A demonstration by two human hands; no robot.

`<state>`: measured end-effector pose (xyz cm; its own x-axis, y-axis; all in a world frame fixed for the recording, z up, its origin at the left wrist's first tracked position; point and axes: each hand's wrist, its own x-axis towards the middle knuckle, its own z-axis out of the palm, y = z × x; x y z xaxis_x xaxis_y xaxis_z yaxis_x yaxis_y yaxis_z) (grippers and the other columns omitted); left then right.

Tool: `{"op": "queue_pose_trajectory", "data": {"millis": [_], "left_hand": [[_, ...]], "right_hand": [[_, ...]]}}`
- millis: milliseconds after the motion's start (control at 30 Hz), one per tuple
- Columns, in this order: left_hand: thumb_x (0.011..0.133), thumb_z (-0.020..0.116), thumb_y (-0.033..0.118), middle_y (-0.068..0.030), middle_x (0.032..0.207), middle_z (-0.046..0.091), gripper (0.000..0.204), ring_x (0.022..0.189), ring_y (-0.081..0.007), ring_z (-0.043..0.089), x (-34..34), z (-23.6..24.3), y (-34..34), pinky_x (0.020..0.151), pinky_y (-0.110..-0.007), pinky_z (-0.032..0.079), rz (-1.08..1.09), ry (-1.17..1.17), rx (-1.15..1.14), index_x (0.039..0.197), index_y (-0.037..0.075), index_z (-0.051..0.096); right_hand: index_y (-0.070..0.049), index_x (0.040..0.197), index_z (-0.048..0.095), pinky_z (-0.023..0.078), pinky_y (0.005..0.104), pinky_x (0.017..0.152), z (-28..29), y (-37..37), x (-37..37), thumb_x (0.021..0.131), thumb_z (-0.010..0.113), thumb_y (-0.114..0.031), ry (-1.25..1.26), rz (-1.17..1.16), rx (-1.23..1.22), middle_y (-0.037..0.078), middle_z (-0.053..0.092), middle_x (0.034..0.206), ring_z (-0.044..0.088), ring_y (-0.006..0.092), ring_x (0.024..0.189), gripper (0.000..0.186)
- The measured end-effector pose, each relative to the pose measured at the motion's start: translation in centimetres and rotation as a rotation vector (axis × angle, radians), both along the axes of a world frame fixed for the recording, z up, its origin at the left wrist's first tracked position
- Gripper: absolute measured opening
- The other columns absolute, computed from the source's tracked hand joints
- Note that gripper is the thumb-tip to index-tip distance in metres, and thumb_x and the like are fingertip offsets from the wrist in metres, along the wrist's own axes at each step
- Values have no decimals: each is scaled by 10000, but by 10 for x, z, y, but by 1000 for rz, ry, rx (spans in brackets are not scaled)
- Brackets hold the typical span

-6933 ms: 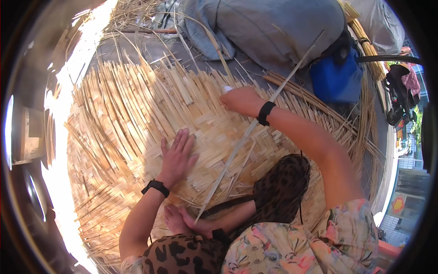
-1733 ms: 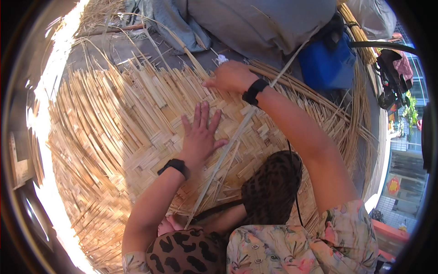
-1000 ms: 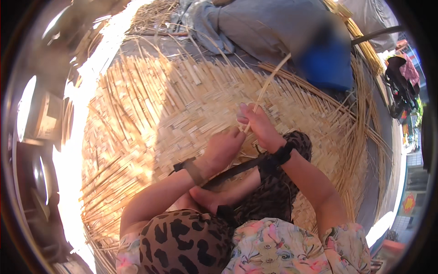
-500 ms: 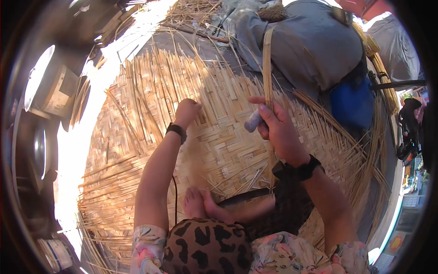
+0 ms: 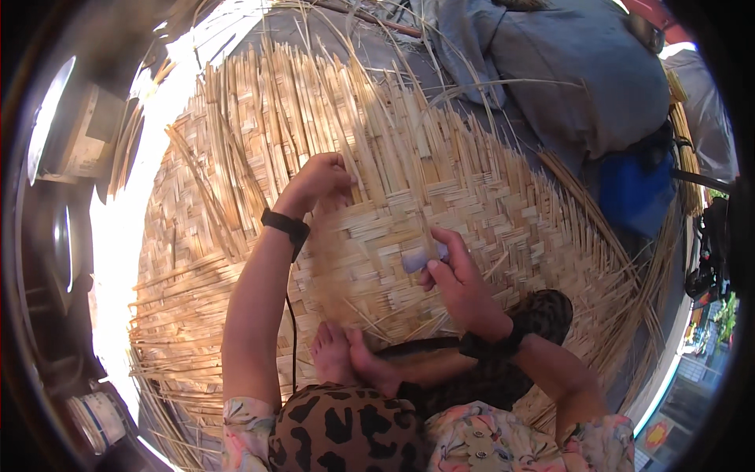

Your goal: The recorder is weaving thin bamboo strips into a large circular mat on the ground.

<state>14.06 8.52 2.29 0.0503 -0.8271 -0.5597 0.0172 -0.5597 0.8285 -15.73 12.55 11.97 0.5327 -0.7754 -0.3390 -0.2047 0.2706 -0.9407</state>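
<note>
Left hand (image 5: 313,184), fingers curled over woven mat (image 5: 491,211); right hand (image 5: 465,295) likewise (cannot tell if either grips)

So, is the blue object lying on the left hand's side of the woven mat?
No, the blue object lies beyond the upper right edge of the woven mat, on the side of the right hand.

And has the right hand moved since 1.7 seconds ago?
Yes: judged against the woven mat, the right hand has come back from the far edge toward the person.
</note>
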Motion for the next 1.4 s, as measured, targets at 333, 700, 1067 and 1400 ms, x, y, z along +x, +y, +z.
{"op": "queue_pose_trajectory", "data": {"millis": [333,700,1067,1400], "left_hand": [[872,721,15,-7,1260,601,334,1011,-94,623,-30,-5,30,850,-270,534,57,-114,-517,1198,39,655],[919,662,-13,-74,967,689,80,845,-128,658,-39,-8,141,749,-247,545,817,-515,-630,946,54,696],[842,762,211,-160,854,696,445,790,-344,679,-75,39,54,747,-405,550,-67,-749,-534,1209,-4,633],[952,671,287,-104,810,721,339,632,-172,665,-68,-8,-8,626,-282,531,405,-229,-203,964,-48,723]], "right_hand": [[-28,1155,562,533,408,771,-87,-96,81,963,502,-12,225,183,-610,174,686,958,676,320,889,201],[-108,931,705,545,461,775,-81,-131,106,843,677,-289,956,845,-911,136,724,933,709,319,935,204],[-117,1173,630,551,450,712,-19,-144,41,888,626,-134,974,778,-1237,94,725,857,729,295,845,285],[-72,1017,699,540,476,817,-56,-176,69,901,569,-90,601,440,-891,148,726,1004,701,375,901,175]]}}
